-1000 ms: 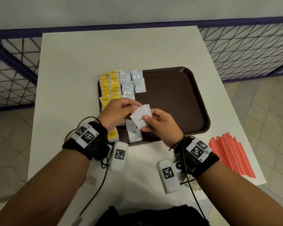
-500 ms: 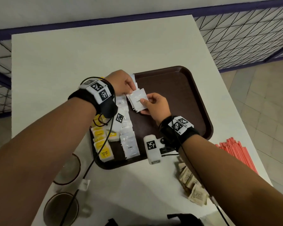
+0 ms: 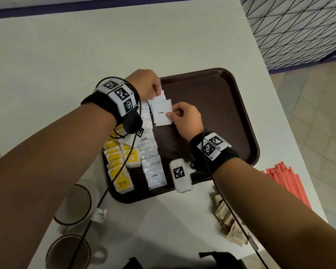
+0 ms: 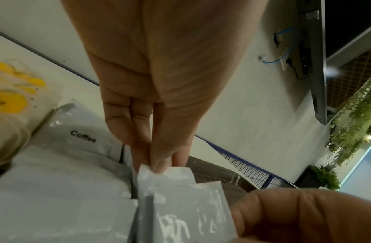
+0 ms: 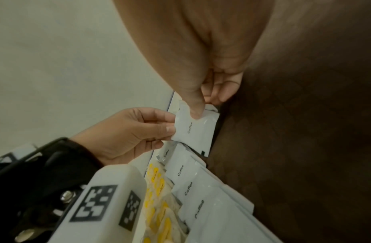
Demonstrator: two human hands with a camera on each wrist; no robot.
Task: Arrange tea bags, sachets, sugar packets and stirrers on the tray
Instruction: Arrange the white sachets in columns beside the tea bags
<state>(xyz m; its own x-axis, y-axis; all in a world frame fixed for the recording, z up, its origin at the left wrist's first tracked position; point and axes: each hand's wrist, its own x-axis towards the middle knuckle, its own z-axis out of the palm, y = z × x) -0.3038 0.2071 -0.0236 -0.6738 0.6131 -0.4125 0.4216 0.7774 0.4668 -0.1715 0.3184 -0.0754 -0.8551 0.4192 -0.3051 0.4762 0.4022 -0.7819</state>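
Note:
A brown tray lies on the white table. Along its left side run a column of yellow tea bags and a column of white coffee sachets. My right hand pinches a small stack of coffee sachets just above the tray's far left part. My left hand pinches the top corner of the rear sachet in that stack. In the left wrist view my thumb and fingers pinch that corner. In the right wrist view the thumb presses on the front sachet.
Red stirrers lie on the table right of the tray. Brown sugar packets sit partly under my right forearm. Two cups stand near the front left. The tray's right half is bare. A railing runs behind the table.
Both hands have carried the sachet stack from the tray's near edge to its far left part. The view has tilted down and now shows the cups and sugar packets.

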